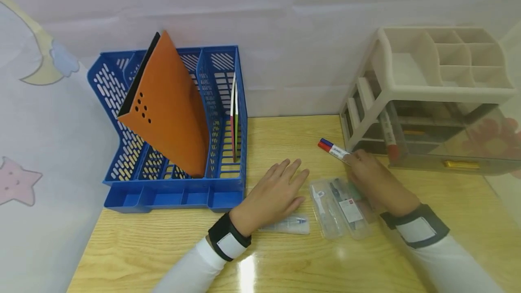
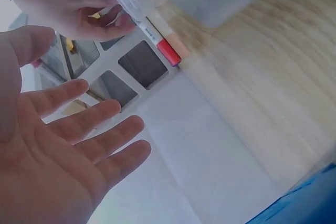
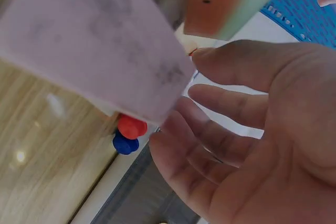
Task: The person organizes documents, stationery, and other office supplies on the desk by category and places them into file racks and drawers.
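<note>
My left hand [image 1: 273, 193] hovers palm down with its fingers straight, partly over a clear case [image 1: 299, 224] with pen-like tools inside. My right hand [image 1: 368, 173] is at the right end of a red and a blue marker [image 1: 333, 149] lying side by side on the table. In the right wrist view its thumb and loosely bent fingers [image 3: 181, 153] stand apart, with nothing plainly gripped. The markers' red and blue ends [image 3: 132, 126] show beyond the fingertips. Two clear stationery cases [image 1: 339, 209] lie between the hands. A pale pink block [image 3: 100, 51] is partly under the right wrist.
At the right stands a white desk organizer [image 1: 386, 58] with a see-through drawer [image 1: 452, 157] pulled out; a red-capped marker [image 1: 388, 132] is in it. A blue file rack [image 1: 175, 186] at the left holds an orange folder [image 1: 171, 107] and thin booklets [image 1: 234, 119].
</note>
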A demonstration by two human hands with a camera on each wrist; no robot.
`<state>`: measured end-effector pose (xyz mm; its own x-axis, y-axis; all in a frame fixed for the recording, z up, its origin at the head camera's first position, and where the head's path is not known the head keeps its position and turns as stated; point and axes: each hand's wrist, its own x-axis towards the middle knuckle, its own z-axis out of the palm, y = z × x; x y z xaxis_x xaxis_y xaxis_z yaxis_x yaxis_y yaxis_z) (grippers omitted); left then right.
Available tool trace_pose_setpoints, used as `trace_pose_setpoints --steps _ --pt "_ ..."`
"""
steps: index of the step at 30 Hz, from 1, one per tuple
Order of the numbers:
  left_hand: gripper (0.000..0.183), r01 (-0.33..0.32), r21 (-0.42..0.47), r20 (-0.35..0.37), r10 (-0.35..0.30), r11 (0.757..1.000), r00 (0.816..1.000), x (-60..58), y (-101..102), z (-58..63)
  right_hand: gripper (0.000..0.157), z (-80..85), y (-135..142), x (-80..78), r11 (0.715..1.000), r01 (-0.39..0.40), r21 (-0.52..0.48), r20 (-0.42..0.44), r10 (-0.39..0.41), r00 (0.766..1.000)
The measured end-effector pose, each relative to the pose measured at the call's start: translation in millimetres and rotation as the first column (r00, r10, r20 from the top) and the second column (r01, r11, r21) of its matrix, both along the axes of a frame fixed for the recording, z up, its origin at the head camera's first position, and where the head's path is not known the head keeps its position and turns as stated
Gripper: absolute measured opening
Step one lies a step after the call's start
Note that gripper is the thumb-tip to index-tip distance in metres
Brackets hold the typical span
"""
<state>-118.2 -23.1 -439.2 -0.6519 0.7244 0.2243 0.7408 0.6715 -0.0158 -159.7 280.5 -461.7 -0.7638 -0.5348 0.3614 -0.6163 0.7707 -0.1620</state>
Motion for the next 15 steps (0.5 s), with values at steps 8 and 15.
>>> trace_pose_setpoints --steps 8,15 --pt "0.058 -0.017 0.0 0.018 0.017 1.0 1.0 -2.2 3.1 -1.7 0.024 -6.7 -4.0 -3.5 0.994 0.096 0.046 -0.05 -0.094 0.994" --pt "0.058 -0.028 0.01 0.031 0.028 1.0 0.999 -3.0 2.9 -1.8 0.026 -10.4 -4.9 -6.6 0.993 0.102 0.051 0.036 -0.104 0.994"
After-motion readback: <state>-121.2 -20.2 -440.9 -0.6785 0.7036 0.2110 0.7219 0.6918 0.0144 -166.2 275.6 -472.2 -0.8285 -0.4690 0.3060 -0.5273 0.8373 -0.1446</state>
